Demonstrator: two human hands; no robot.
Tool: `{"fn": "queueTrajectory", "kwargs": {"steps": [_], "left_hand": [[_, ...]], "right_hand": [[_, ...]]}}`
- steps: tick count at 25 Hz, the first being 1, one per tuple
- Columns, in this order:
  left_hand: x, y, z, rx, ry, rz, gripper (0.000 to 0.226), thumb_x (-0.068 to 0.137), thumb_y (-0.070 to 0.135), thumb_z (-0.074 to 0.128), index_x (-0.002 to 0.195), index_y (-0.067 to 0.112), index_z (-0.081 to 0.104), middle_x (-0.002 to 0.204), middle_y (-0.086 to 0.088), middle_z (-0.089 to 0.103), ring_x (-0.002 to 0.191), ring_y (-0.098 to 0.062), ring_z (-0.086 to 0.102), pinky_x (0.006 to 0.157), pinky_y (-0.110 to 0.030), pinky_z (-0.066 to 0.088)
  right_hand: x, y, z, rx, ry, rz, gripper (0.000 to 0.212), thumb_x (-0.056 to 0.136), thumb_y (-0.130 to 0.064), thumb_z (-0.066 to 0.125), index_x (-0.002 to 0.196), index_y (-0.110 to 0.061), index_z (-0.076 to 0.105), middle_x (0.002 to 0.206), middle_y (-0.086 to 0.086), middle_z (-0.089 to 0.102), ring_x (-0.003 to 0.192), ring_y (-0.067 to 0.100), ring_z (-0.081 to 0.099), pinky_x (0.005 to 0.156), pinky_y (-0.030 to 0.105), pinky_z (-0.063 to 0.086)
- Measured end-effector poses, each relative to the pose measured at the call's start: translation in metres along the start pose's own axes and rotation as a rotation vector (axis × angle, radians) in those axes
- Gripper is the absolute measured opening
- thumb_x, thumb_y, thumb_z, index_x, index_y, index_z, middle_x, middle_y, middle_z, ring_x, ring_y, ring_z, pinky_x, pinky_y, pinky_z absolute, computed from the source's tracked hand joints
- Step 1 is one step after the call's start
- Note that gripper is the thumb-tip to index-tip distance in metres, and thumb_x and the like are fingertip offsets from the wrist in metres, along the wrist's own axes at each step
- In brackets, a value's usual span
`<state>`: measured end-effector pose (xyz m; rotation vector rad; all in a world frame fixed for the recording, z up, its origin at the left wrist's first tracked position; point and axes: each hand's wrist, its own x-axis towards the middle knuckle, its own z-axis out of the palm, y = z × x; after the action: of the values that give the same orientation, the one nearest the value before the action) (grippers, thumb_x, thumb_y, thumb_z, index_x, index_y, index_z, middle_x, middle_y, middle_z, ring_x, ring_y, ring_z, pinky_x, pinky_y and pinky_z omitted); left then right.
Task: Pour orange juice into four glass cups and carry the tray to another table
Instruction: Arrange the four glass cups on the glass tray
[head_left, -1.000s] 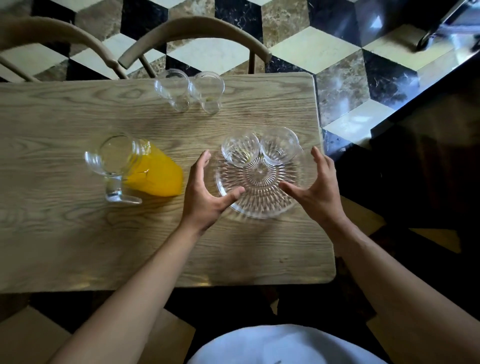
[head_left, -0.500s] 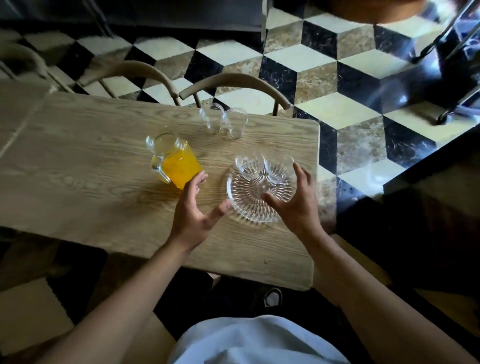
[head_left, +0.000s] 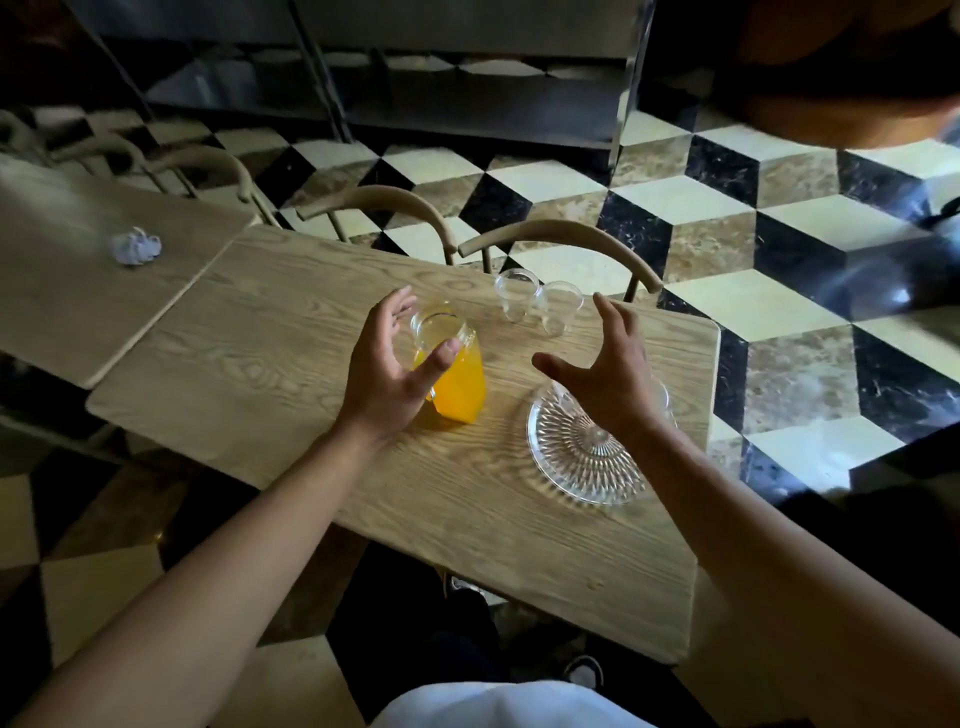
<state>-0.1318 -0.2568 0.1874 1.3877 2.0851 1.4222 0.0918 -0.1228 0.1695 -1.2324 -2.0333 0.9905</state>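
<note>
Checkered floor tiles are showing beyond the wooden desk (head_left: 291, 338). Both hands are hovering with fingers spread, gripping nothing — the left hand (head_left: 387, 371) in front of the juice pitcher (head_left: 457, 379), the right hand (head_left: 605, 371) over the glass tray (head_left: 571, 457) — two empty cups (head_left: 535, 304) are standing just beyond.

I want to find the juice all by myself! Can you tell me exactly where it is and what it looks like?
Look at the long wooden table with two curved-back chairs behind it. Near its middle, left of the sparkly glass tray, stands a clear glass pitcher. It is the only thing with bright orange inside; the two little glass cups behind it are empty.
</note>
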Motion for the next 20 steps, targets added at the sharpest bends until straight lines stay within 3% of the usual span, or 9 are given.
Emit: {"fn": "queueTrajectory", "kwargs": {"steps": [7, 12, 15, 20], "left_hand": [[0.125, -0.055, -0.012, -0.046, -0.175, 0.001, 0.097, 0.074, 0.064, 0.072, 0.15, 0.011, 0.045, 0.142, 0.0, 0.054, 0.135, -0.015, 0.052, 0.117, -0.032, 0.038], [0.202, -0.135, 0.022, 0.005, -0.393, -0.05, 0.097, 0.069, 0.067, 0.077, 0.149, 0.021, 0.045, 0.145, -0.006, 0.057, 0.137, -0.018, 0.053, 0.116, -0.037, 0.042], [0.223, -0.176, 0.058, 0.043, -0.51, -0.083, 0.102, 0.064, 0.066, 0.083, 0.148, 0.023, 0.046, 0.144, -0.003, 0.058, 0.136, -0.015, 0.053, 0.115, -0.037, 0.043], [0.241, -0.237, 0.113, 0.034, -0.631, -0.117, 0.102, 0.065, 0.042, 0.096, 0.151, 0.024, 0.044, 0.148, -0.001, 0.056, 0.138, -0.012, 0.05, 0.116, -0.033, 0.039]], "right_hand": [[0.079, 0.001, 0.039, -0.057, 0.082, 0.14, 0.112, 0.071, -0.048, 0.089, 0.159, -0.01, 0.03, 0.157, 0.01, 0.035, 0.145, 0.024, 0.036, 0.122, 0.039, 0.032], [0.121, 0.052, 0.071, -0.046, 0.124, 0.344, 0.116, 0.065, -0.044, 0.093, 0.157, -0.008, 0.032, 0.151, 0.01, 0.038, 0.138, 0.026, 0.044, 0.116, 0.048, 0.041], [0.139, 0.088, 0.075, -0.077, 0.07, 0.424, 0.114, 0.063, -0.04, 0.095, 0.156, -0.01, 0.035, 0.15, 0.01, 0.04, 0.136, 0.026, 0.047, 0.113, 0.049, 0.044], [0.181, 0.138, 0.062, -0.101, -0.118, 0.453, 0.113, 0.054, -0.039, 0.097, 0.15, -0.016, 0.043, 0.148, 0.002, 0.05, 0.127, 0.02, 0.054, 0.108, 0.045, 0.05]]}}
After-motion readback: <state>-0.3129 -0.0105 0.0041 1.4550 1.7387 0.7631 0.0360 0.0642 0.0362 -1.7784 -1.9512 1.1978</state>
